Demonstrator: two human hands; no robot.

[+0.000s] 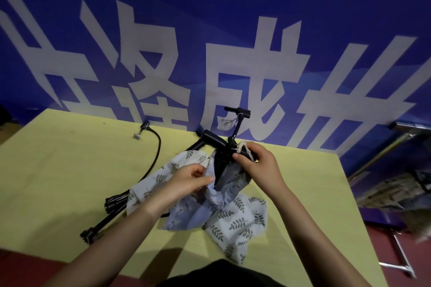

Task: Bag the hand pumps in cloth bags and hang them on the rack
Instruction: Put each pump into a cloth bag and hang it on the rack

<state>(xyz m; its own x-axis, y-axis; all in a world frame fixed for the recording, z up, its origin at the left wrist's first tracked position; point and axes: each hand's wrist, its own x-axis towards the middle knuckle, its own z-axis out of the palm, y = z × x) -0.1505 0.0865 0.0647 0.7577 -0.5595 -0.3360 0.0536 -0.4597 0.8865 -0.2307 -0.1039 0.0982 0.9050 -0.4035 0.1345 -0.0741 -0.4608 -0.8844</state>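
Note:
A black hand pump (215, 141) stands partly inside a white cloth bag with a green leaf print (235, 214) on the yellow table (58, 182). Its T-handle sticks out of the bag's mouth. My left hand (189, 182) pinches the bag's rim on the left side. On the right of the mouth, my right hand (255, 163) pinches the bag's drawstring against the pump handle. A second black pump (102, 223) lies on the table to the left, partly under the cloth. A further T-handle (238, 112) stands upright behind, at the table's far edge.
A black hose with a clip end (156, 147) curves over the table at the left. A blue banner with large white characters (233, 42) rises right behind the table. To the right stand a metal frame (396, 251) and a broom-like bundle (394, 196) on the floor.

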